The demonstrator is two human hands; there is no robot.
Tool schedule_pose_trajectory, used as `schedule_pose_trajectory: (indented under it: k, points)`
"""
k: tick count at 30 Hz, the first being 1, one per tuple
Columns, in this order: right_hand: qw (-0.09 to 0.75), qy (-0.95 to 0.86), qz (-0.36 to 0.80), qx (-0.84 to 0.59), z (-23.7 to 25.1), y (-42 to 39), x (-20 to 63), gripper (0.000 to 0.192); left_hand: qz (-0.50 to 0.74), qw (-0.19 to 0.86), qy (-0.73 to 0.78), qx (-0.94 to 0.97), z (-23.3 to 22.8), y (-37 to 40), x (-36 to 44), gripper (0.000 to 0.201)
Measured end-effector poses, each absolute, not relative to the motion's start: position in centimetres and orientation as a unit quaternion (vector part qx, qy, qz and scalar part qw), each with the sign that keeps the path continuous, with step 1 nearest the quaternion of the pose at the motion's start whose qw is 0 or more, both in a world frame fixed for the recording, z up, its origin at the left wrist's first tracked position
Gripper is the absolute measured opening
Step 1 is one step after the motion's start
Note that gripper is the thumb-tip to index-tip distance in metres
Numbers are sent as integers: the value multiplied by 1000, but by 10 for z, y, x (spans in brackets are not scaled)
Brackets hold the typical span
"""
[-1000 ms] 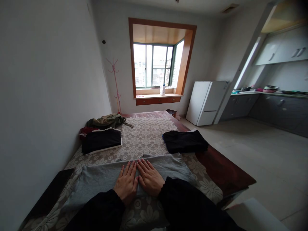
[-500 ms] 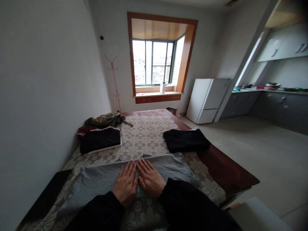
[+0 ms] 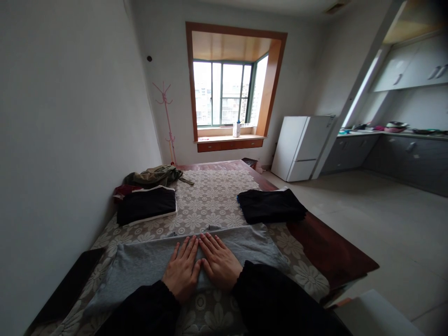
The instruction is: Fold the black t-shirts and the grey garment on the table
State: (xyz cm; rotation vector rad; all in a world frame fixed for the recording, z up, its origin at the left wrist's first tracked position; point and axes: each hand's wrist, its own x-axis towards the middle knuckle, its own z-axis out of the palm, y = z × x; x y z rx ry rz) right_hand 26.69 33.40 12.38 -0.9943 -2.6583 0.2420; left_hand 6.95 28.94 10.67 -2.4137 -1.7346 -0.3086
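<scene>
A grey garment (image 3: 140, 263) lies folded in a wide strip across the near end of the table, on a floral lace cloth (image 3: 210, 196). My left hand (image 3: 182, 268) and my right hand (image 3: 219, 261) rest flat on its middle, side by side, fingers stretched out and nearly touching. Neither hand grips anything. Both wrists come out of black sleeves at the bottom of the view.
A folded black garment with white trim (image 3: 147, 205) lies at the left, an olive garment (image 3: 156, 175) behind it. Another folded black garment (image 3: 269, 205) sits at the right table edge. A white fridge (image 3: 301, 147) and kitchen counter (image 3: 402, 135) stand to the right.
My hands stay flat on the grey garment in the same place. Only the camera has shifted slightly.
</scene>
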Motion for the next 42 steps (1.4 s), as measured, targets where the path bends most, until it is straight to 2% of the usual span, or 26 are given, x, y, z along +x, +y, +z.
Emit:
schedule_pose_trajectory:
  k: [12, 25, 42]
  points:
    - [116, -897, 111, -411, 132, 337, 298, 70, -65, 42, -651, -755, 120, 270, 24, 63]
    - [138, -868, -79, -470, 97, 356, 404, 59, -76, 167, -642, -745, 105, 224, -97, 60]
    - [141, -860, -114, -478, 88, 358, 416, 61, -82, 158, -637, -750, 108, 222, -100, 62]
